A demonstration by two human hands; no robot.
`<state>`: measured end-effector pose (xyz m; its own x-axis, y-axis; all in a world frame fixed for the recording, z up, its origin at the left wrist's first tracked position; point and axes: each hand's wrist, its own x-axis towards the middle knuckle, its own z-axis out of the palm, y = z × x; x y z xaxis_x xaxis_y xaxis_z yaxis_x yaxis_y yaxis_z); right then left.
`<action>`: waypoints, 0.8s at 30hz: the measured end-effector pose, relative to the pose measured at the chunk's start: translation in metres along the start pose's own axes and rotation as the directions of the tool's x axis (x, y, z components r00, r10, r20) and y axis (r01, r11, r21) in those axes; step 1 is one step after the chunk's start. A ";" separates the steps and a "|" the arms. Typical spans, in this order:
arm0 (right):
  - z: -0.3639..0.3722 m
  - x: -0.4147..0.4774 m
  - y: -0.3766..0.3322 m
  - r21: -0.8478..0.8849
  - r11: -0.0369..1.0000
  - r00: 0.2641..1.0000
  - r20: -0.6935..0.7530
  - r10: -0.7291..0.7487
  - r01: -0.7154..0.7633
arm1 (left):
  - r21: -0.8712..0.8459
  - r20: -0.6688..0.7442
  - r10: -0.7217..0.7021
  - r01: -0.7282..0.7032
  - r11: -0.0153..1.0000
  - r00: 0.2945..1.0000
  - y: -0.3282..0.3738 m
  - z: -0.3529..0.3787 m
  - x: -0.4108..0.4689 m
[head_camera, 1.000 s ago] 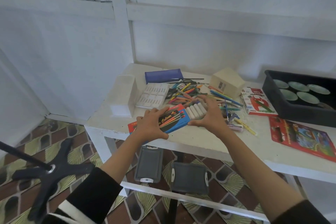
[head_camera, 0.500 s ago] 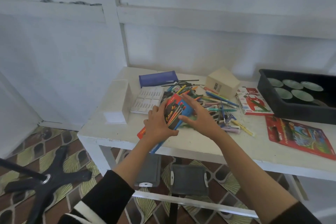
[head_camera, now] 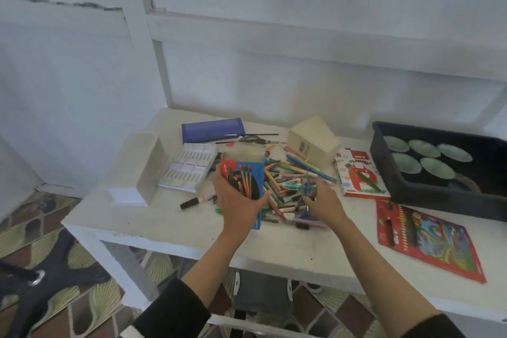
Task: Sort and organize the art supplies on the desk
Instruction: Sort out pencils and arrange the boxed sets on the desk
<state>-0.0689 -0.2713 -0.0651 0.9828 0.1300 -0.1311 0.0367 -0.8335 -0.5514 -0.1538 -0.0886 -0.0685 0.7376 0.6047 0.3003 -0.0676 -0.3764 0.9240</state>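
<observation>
My left hand (head_camera: 238, 204) grips a blue and red marker box (head_camera: 244, 173), held upright with its open top facing up, above the white desk (head_camera: 164, 222). A heap of loose colour pens and crayons (head_camera: 288, 186) lies right of the box. My right hand (head_camera: 322, 199) reaches into that heap, its fingers around a blue pen (head_camera: 308, 186). A black-capped marker (head_camera: 196, 200) lies alone on the desk left of my left hand.
A white paint palette (head_camera: 189, 167), a white box (head_camera: 142, 170) and a blue pencil case (head_camera: 212, 130) sit at the left back. A beige box (head_camera: 312, 143), an oil pastel box (head_camera: 356, 173), a red pencil pack (head_camera: 422, 236) and a black tray (head_camera: 411, 195) of green dishes lie to the right.
My left hand has turned the marker box from lying flat to standing upright with its mouth up. My right hand left the box and moved right into the pen heap.
</observation>
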 end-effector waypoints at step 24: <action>-0.052 0.025 -0.039 0.802 0.519 0.952 -0.295 -0.086 0.296 | 0.107 -0.160 0.278 -0.263 0.959 0.947 0.029 -0.005 -0.013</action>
<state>-0.0366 -0.2632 -0.0039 0.9855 0.0366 0.1659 0.1646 0.0366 -0.9857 -0.1684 -0.1038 -0.0449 0.5725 0.5803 0.5792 -0.1870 -0.5954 0.7814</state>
